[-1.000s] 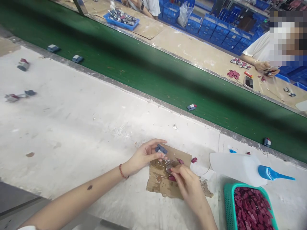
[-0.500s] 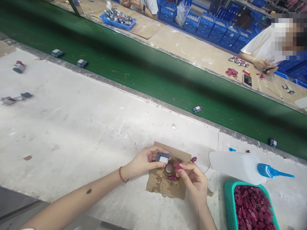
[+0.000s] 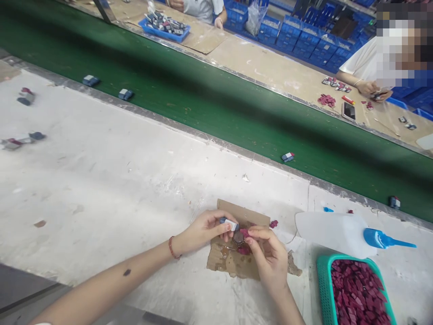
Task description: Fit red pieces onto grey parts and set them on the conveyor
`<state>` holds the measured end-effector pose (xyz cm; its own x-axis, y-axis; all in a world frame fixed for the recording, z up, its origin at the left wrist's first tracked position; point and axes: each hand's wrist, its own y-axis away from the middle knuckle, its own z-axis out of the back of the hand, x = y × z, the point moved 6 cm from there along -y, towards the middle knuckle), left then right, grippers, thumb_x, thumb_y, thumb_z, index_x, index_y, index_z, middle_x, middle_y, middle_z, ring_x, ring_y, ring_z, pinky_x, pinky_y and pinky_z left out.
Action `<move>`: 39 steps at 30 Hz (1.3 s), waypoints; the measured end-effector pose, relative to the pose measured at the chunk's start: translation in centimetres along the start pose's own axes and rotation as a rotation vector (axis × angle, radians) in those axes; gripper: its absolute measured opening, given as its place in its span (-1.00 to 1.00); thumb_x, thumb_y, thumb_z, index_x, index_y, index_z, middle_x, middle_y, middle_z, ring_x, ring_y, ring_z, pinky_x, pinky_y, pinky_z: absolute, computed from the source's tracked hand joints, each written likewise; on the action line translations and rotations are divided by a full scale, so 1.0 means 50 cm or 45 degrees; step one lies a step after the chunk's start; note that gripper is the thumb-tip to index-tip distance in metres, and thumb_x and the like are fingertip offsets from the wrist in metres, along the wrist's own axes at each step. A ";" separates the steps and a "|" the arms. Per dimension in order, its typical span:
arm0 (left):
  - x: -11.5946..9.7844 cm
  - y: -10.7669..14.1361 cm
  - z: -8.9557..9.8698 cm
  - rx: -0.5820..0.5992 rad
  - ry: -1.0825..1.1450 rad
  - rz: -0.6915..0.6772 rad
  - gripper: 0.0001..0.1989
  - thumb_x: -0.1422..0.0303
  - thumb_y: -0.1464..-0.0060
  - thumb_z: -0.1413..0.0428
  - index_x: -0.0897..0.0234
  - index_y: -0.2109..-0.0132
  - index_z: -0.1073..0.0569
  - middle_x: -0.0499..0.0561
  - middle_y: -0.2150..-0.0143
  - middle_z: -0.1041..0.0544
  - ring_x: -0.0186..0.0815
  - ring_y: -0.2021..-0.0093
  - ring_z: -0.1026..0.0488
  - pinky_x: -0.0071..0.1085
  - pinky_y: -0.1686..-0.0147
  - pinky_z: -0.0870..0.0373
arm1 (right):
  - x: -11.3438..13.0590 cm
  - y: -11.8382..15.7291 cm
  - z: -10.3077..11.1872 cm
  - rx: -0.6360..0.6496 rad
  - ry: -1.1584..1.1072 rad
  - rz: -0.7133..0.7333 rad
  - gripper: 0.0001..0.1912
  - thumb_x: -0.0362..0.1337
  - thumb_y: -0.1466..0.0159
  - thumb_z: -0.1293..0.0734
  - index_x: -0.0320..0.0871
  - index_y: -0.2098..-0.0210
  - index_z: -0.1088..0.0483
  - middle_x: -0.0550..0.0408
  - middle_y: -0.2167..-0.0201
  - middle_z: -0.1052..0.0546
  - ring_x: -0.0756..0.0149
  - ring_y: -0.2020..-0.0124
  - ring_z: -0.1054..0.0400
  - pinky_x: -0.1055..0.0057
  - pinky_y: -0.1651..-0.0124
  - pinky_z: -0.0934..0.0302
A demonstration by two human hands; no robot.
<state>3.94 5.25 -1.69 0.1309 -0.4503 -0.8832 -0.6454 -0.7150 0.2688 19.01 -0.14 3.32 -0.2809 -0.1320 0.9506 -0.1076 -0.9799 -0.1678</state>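
My left hand (image 3: 209,227) is closed around a small blue-grey and white block-like part (image 3: 231,224), held tilted above a piece of cardboard (image 3: 233,266). Between thumb and fingers of my right hand (image 3: 270,253) is a small magenta piece (image 3: 244,232), just right of the left hand's part. Under them on the cardboard sits a dark round bottle cap (image 3: 238,238); whether the magenta piece touches it I cannot tell. Another magenta piece (image 3: 243,250) lies beside the cap, on wet-looking stains.
A green basket (image 3: 323,289) of magenta pieces stands at the lower right, near a white bottle with a blue nozzle (image 3: 375,238) lying down. Beyond runs a green conveyor belt (image 3: 203,104) carrying several parts. Two people sit across it; a blue tray (image 3: 176,37) holds parts.
My right hand has moved slightly left with the magenta piece, closer to the cap. The part in my left hand has turned. Parts on the belt have shifted right.
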 end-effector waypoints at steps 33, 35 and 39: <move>-0.039 0.026 -0.016 -0.026 -0.861 -0.256 -0.75 0.24 -0.14 -0.04 0.24 0.32 -0.56 0.01 0.40 -0.62 -0.27 0.41 -0.51 -0.46 0.40 -0.40 | 0.063 0.029 0.011 0.177 0.375 0.323 -0.80 -0.39 -0.37 -0.22 -0.08 0.15 -0.47 0.06 0.28 -0.60 0.27 0.26 -0.51 0.37 0.21 -0.42; -0.054 0.027 -0.002 -0.178 -0.902 -0.272 -0.76 0.21 -0.11 -0.08 0.20 0.23 -0.59 0.05 0.25 -0.67 -0.18 0.28 -0.58 -0.40 0.29 -0.49 | 0.070 0.047 0.086 0.022 0.567 0.186 -0.82 -0.36 -0.35 -0.24 -0.08 0.17 -0.48 0.09 0.28 -0.60 0.24 0.24 -0.51 0.36 0.19 -0.40; -0.101 0.021 0.053 -0.601 -0.935 -0.290 -0.69 0.08 0.02 -0.18 0.17 0.21 -0.58 0.04 0.18 -0.67 -0.11 0.22 -0.58 -0.28 0.20 -0.53 | 0.045 0.117 0.291 -0.419 1.138 -0.354 -0.75 -0.15 -0.32 -0.21 -0.10 0.28 -0.48 -0.01 0.29 -0.58 0.11 0.25 -0.48 0.23 0.17 -0.36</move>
<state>0.60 8.23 2.05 -0.4000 0.0684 -0.9140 -0.2656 -0.9631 0.0442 31.62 -8.34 8.27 -0.8069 0.3901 0.4434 -0.5000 -0.8509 -0.1613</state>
